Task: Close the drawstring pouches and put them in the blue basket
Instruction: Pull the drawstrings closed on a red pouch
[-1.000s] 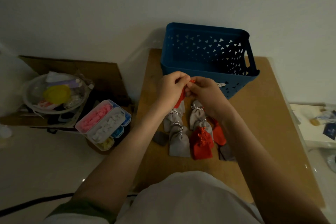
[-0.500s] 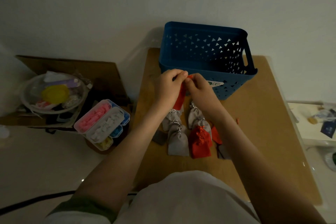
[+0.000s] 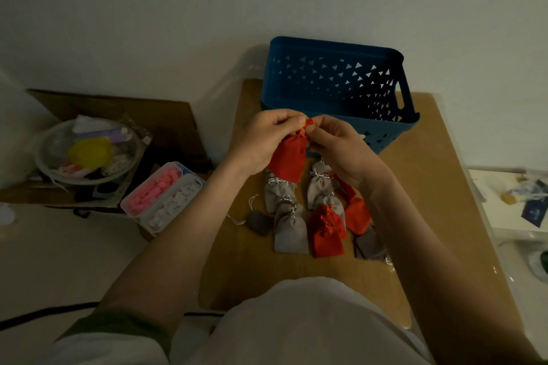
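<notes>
A red drawstring pouch (image 3: 288, 159) hangs above the small wooden table (image 3: 421, 187), just in front of the blue basket (image 3: 335, 89). My left hand (image 3: 264, 142) and my right hand (image 3: 341, 148) both pinch the red cord at its gathered neck. Below them on the table lie several grey pouches (image 3: 289, 231) and two more red pouches (image 3: 326, 231), most with drawn necks. A dark grey pouch (image 3: 369, 244) lies by my right forearm. The basket's inside looks dark; I cannot tell what it holds.
Left of the table stand a clear box (image 3: 161, 195) with pink and white pieces and a clear bowl (image 3: 86, 151) of odds and ends on cardboard. A small dark grey pouch (image 3: 258, 223) lies at the table's left edge. A white surface (image 3: 510, 201) with clutter is on the right.
The red pouch has come more into view and its neck looks gathered; both hands stay at its cord, close to the basket's front wall.
</notes>
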A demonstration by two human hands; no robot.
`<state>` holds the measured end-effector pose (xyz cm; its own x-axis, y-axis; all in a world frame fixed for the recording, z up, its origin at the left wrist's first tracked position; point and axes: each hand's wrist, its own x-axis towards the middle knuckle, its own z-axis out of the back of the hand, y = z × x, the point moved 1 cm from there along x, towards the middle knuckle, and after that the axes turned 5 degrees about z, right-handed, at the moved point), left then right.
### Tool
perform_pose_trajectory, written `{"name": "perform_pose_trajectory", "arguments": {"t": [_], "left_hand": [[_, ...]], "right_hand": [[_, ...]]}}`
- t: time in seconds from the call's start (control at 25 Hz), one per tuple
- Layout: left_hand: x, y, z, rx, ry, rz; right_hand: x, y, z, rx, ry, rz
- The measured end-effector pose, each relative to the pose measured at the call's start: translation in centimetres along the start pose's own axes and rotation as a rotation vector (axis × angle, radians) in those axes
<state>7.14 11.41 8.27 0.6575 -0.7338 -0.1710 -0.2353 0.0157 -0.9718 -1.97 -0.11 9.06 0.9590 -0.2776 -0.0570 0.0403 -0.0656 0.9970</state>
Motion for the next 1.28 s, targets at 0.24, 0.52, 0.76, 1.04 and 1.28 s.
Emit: {"name": "perform_pose_trajectory", "arguments": {"t": [0.24,0.52,0.76,1.04,1.28], "left_hand": [[-0.4,0.0,0.7,-0.095,0.066,0.047],[-0.8,-0.8,0.8,0.003,0.107,0.064],[-0.7,-1.1,1.1,0.113,0.156,0.08],[-0.5,-1.2,0.6,0.269,0.111,0.104],[-0.5,-1.4,0.8,0.949,0.06,-0.048]], "right_hand": [[-0.1,0.2,-0.3,0.206,0.077,-0.026],[0.1,0.2,-0.3,0.412,0.014,-0.098],[0.1,0.5,0.2,0.316,0.031,-0.092],[0.2,0.6,0.2,0.091,0.053,-0.055],[0.5,-0.4,-0.7,-0.319,0.042,-0.064]]}}
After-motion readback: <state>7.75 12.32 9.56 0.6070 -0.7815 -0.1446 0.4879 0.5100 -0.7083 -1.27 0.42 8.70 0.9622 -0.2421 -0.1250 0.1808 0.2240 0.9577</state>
